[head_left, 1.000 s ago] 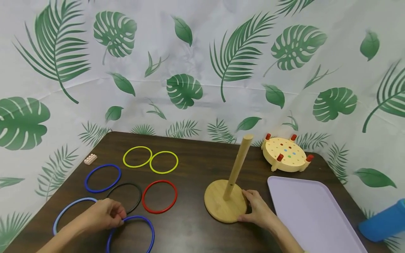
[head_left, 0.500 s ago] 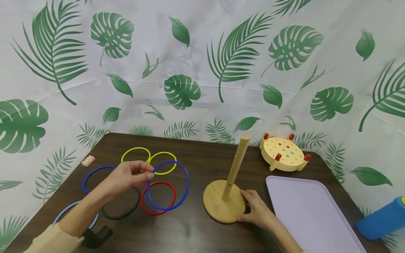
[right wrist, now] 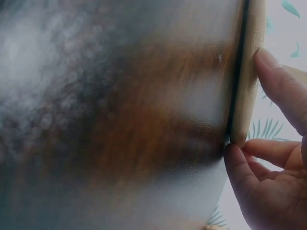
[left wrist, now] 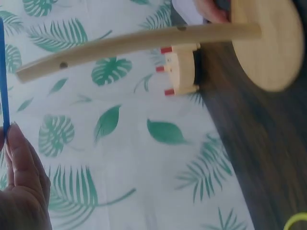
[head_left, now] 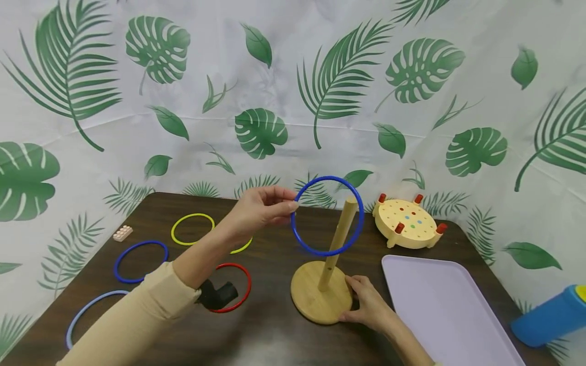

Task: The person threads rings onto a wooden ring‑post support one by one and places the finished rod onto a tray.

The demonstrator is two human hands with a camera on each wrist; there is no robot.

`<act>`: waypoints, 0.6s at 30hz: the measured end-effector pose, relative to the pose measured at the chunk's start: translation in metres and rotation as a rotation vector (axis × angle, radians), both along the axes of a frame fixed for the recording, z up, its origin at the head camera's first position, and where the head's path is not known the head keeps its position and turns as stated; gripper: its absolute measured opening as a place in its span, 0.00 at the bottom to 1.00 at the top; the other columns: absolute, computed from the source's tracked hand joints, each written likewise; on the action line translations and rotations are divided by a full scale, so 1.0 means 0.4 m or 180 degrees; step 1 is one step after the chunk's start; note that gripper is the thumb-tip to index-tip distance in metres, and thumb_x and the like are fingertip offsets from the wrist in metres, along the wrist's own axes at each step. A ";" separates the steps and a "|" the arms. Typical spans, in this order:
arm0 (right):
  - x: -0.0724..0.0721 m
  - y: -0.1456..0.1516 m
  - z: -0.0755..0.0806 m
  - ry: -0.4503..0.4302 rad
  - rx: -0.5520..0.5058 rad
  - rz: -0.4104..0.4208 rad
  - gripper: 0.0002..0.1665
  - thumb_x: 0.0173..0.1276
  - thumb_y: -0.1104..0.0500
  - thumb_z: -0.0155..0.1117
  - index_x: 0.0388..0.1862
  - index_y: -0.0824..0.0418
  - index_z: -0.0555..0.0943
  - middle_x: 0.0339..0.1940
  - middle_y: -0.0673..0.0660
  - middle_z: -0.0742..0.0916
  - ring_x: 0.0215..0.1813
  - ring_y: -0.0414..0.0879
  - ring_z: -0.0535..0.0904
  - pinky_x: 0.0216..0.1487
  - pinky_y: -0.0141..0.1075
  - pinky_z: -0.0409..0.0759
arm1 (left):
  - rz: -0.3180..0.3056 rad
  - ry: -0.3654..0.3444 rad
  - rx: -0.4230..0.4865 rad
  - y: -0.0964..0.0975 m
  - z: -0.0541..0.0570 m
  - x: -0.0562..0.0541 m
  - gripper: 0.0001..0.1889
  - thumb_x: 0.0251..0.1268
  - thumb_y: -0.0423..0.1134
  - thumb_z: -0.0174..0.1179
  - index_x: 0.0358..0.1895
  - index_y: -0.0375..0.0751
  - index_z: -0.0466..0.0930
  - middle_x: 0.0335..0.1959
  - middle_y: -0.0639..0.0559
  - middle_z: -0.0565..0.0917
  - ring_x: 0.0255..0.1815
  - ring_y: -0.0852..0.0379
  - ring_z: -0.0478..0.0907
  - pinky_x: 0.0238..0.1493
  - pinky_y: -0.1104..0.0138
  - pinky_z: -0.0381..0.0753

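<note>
Left hand (head_left: 260,211): raised, thumb and fingertips pinched together.
Left forearm (head_left: 201,257): slants up and rightward from the lower left.
Left sleeve (head_left: 142,307): cream, cuff behind the wrist.
Right hand (head_left: 368,304): lower, thumb and fingers parted in a grip.
Right forearm (head_left: 405,338): comes from the lower right.

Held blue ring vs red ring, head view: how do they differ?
Pose: the held blue ring is raised and tilted up, pinched in the left grip; the red ring lies flat on the table.
Color: the held blue ring is dark blue, the red ring bright red.
Visibility: the red ring is partly hidden by the black wrist device; the held blue ring shows almost whole.
Shared: both are thin, round hoops.
</note>
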State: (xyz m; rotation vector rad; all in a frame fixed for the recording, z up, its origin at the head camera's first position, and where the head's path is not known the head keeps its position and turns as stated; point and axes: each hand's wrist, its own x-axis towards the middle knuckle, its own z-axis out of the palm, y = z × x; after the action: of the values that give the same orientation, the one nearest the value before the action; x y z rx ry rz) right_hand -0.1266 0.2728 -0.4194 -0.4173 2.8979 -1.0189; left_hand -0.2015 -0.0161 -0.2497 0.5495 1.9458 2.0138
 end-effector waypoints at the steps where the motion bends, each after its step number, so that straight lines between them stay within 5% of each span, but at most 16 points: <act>1: 0.001 0.001 0.000 0.0011 0.0008 -0.0003 0.54 0.42 0.55 0.81 0.61 0.82 0.65 0.55 0.74 0.71 0.55 0.61 0.73 0.49 0.44 0.79 | -0.0018 0.0012 0.0008 0.016 0.000 -0.003 0.13 0.63 0.32 0.60 0.49 0.30 0.76 0.32 0.54 0.81 0.33 0.61 0.80 0.44 0.64 0.83; 11: 0.004 0.002 0.000 0.0026 0.0070 -0.0058 0.54 0.41 0.54 0.81 0.61 0.81 0.66 0.55 0.72 0.72 0.53 0.59 0.74 0.49 0.44 0.78 | -0.0018 -0.0226 -0.0051 0.105 -0.046 -0.049 0.13 0.63 0.31 0.60 0.49 0.30 0.76 0.34 0.51 0.80 0.33 0.61 0.80 0.46 0.62 0.83; 18: 0.003 0.003 0.001 0.0126 0.0103 0.0004 0.54 0.41 0.53 0.81 0.60 0.82 0.66 0.54 0.72 0.72 0.52 0.58 0.74 0.49 0.44 0.79 | 0.0019 -0.0349 -0.0374 0.104 -0.154 -0.074 0.12 0.61 0.29 0.61 0.47 0.27 0.77 0.29 0.51 0.81 0.27 0.62 0.80 0.43 0.61 0.84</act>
State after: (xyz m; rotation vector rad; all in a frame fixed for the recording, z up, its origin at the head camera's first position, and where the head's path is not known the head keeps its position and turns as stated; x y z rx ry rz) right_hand -0.1254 0.2740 -0.4190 -0.4426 2.9441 -0.9734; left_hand -0.2312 0.0256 -0.3113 0.3972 1.9861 1.8768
